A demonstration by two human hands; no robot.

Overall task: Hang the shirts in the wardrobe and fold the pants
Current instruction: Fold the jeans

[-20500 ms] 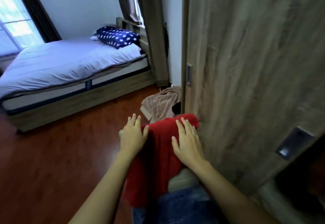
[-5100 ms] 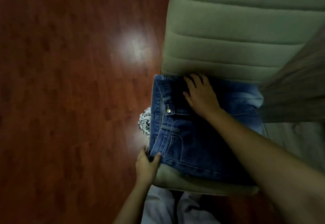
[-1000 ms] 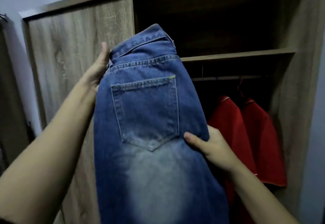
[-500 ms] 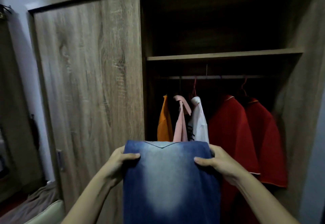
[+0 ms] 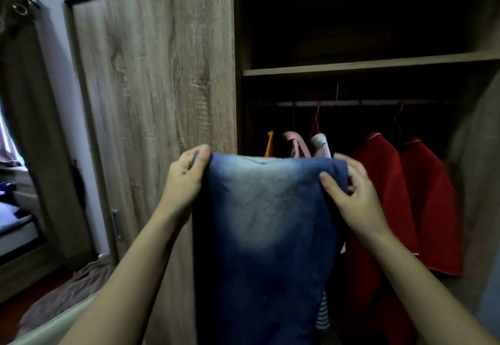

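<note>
My left hand (image 5: 186,179) pinches the top left corner of the jeans (image 5: 265,236), and my right hand (image 5: 351,195) grips the top right. They hang before the open wardrobe (image 5: 162,74), where red shirts (image 5: 405,195) hang.

**View:** head; one wide-angle camera, worn on the person's head.

**Facing:** forward and slightly down, into the open wardrobe (image 5: 351,19). Its door (image 5: 162,101) is taken at left of centre. The shelf (image 5: 365,64) and rail (image 5: 351,103) are taken in the upper right.

**Nearness:** close, at arm's reach; most of the frame is filled by the wardrobe.

**Foreground:** both forearms are seen entering from the bottom edge. The left hand (image 5: 184,182) and right hand (image 5: 351,195) are raised to mid-frame. The lower centre is covered by the jeans (image 5: 265,236) gripped between them.

**Margins:** a strip of room with the bed (image 5: 13,225) is caught at far left. Lines are bent outward toward the edges.
</note>
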